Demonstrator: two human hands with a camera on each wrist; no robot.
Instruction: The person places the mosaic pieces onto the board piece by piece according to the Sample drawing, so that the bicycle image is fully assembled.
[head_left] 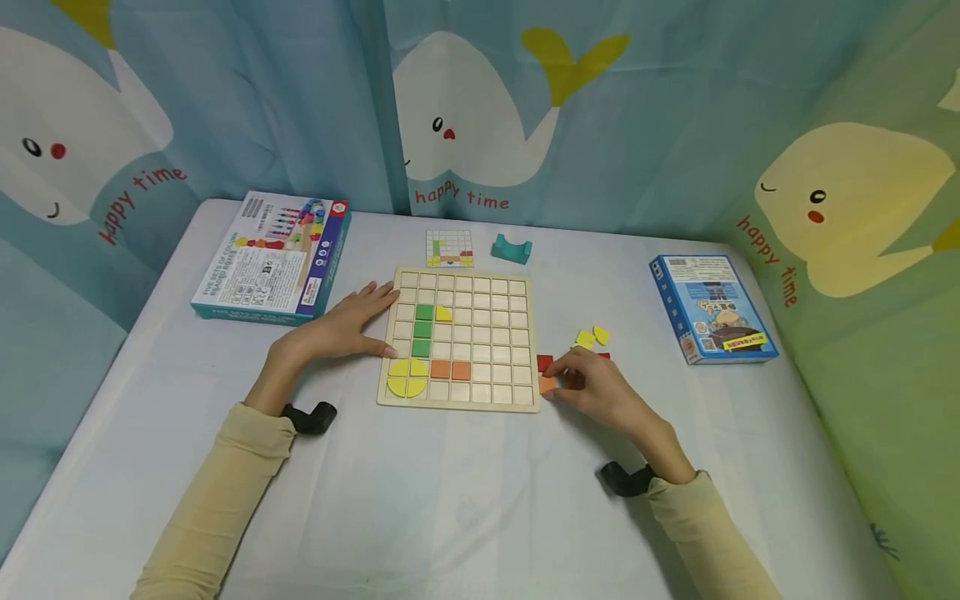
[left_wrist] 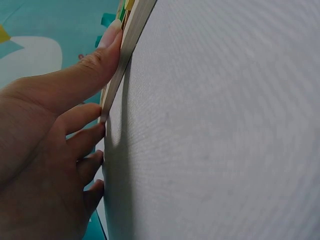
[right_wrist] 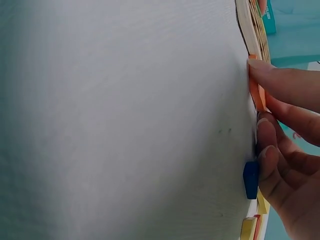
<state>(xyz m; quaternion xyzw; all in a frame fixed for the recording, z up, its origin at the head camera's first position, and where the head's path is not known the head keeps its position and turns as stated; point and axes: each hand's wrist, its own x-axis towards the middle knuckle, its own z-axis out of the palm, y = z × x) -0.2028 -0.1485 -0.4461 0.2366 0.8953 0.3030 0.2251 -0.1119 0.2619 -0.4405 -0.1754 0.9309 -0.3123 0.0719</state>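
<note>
A wooden grid board (head_left: pixel 491 333) lies on the white table. Green square tiles (head_left: pixel 422 330), a yellow quarter-circle tile (head_left: pixel 444 314), a yellow circle of tiles (head_left: pixel 407 378) and two orange square tiles (head_left: pixel 451 370) fill some of its cells. My left hand (head_left: pixel 341 325) rests along the board's left edge with fingers spread; its thumb lies over the rim (left_wrist: pixel 131 37). Just right of the board, my right hand (head_left: pixel 596 387) pinches an orange tile (right_wrist: pixel 256 90) between thumb and finger. A red tile (head_left: pixel 545 362) lies beside that hand, and a blue tile (right_wrist: pixel 251 180) below its curled fingers.
Loose yellow tiles (head_left: pixel 592 336) lie beyond my right hand. A pattern card (head_left: pixel 450 248) and a teal stand (head_left: pixel 512 249) are behind the board. A large game box (head_left: pixel 273 258) lies at the left, a blue box (head_left: pixel 712 308) at the right. Curtains (head_left: pixel 300 108) hang behind.
</note>
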